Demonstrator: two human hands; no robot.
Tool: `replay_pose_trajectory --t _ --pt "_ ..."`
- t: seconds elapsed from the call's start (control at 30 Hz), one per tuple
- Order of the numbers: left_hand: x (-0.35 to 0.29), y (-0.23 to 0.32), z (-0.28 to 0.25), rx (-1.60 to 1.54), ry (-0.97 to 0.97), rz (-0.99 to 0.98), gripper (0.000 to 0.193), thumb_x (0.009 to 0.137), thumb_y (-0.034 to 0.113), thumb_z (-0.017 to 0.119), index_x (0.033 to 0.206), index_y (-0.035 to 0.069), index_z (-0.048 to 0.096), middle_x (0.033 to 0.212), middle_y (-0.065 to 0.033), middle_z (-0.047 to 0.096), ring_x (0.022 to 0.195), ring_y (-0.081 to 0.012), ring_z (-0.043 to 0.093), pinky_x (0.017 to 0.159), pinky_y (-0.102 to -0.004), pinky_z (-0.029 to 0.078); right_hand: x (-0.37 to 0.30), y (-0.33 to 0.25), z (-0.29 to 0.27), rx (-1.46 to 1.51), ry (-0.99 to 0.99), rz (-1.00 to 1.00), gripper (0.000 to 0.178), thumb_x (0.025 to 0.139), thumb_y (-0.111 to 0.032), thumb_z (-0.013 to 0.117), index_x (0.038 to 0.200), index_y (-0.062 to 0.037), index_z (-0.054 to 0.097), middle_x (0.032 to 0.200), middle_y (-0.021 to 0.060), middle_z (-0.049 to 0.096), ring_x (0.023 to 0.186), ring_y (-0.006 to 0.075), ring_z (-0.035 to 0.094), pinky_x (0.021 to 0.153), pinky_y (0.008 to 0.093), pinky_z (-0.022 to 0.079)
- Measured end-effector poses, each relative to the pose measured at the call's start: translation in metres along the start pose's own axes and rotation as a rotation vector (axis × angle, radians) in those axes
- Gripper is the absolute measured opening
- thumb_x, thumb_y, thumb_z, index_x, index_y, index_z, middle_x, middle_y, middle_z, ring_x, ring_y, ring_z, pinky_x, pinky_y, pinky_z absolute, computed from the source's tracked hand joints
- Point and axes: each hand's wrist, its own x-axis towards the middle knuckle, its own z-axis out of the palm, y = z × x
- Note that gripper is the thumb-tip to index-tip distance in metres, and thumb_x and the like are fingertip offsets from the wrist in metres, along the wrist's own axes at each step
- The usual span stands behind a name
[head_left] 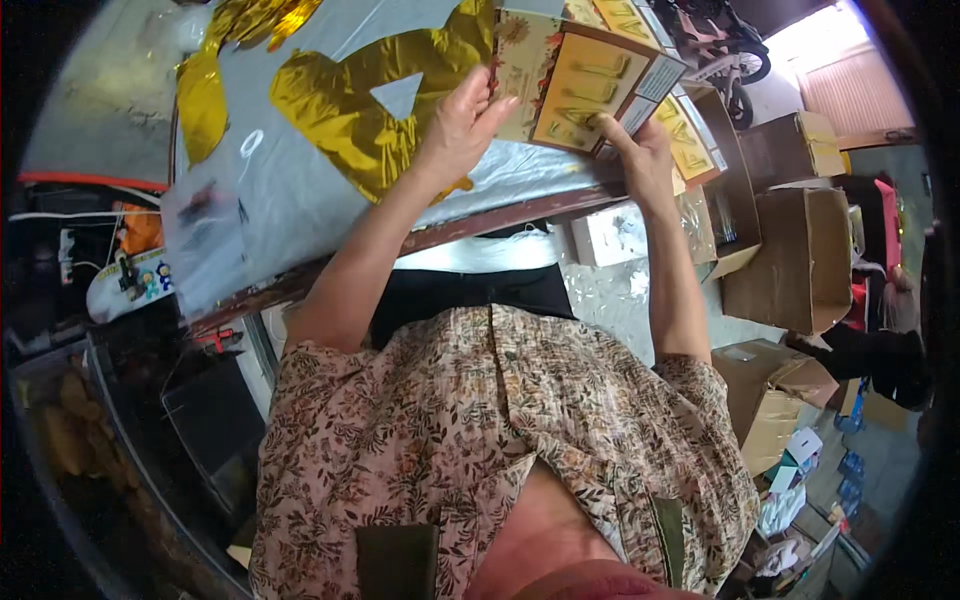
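- Worktop (pixel 290 215), plastic-covered, spans the upper left.
- Cardboard boxes (pixel 775 260), at least four, crowd the right side.
- Gold foil shape (pixel 335 110) with one triangular hole, flat on the worktop, partly hidden by the left hand (pixel 460 130).
- Printed pack (pixel 590 90), above the worktop's right part, with gold lettering and unreadable fine print; at least two similar packs (pixel 690 150) behind.
- Right hand (pixel 650 160) pinches the pack, thumb in front; left hand's fingers lie by its left edge, grip unclear.

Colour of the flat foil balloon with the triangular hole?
Shiny gold; the foil balloon shows best in the head view.
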Motion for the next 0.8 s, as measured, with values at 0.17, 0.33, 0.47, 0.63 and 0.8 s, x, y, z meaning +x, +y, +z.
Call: replay_pose_trajectory --t 0.17,0.33,0.47,0.63,0.8 --pt "-0.004 0.031 -0.006 -0.168 -0.055 -0.060 0.021 0.098 0.010 0.058 0.113 -0.004 0.053 0.095 -0.0109 0.068 0.087 -0.0120 0.066 0.074 -0.0273 0.053 -0.009 -0.021 -0.005 -0.105 0.010 -0.021 0.025 0.093 -0.018 0.070 0.109 0.0007 0.070 0.094 0.0027 0.072 0.081 0.0094 0.064 0.075 0.0242 0.051" --pt "-0.002 0.059 -0.021 -0.361 -0.137 -0.086 0.029 0.097 0.007 0.058 0.123 -0.005 0.060 0.106 -0.0075 0.070 0.091 -0.0103 0.066 0.079 -0.0249 0.054 -0.032 -0.056 -0.014 0.084 0.079 -0.016 0.027 0.091 -0.015 0.072 0.110 0.0021 0.067 0.096 0.0071 0.072 0.081 0.0119 0.068 0.075 0.0278 0.056" --pt "-0.001 0.070 -0.010 -0.439 -0.220 -0.159 0.024 0.094 0.007 0.063 0.116 -0.003 0.062 0.101 -0.0064 0.071 0.088 -0.0088 0.067 0.078 -0.0245 0.055 -0.059 -0.073 -0.031 0.001 0.089 0.044 0.025 0.090 -0.012 0.072 0.109 0.0030 0.066 0.094 0.0074 0.072 0.079 0.0113 0.068 0.071 0.0256 0.056" --pt "-0.006 0.084 0.012 -0.466 -0.320 -0.170 0.018 0.091 0.008 0.065 0.107 -0.002 0.063 0.094 -0.0062 0.073 0.081 -0.0089 0.068 0.074 -0.0246 0.056 -0.095 -0.083 -0.038 0.042 0.184 0.074 0.026 0.089 -0.012 0.073 0.109 0.0031 0.066 0.097 0.0092 0.072 0.080 0.0120 0.068 0.071 0.0267 0.056" --pt "-0.015 0.086 0.039 -0.469 -0.325 -0.233 0.018 0.088 0.005 0.065 0.104 -0.002 0.063 0.092 -0.0079 0.073 0.079 -0.0097 0.068 0.072 -0.0254 0.057 -0.129 -0.085 -0.047 -0.019 0.248 0.036 0.029 0.088 -0.012 0.073 0.111 0.0044 0.067 0.100 0.0098 0.072 0.086 0.0142 0.068 0.079 0.0293 0.054"
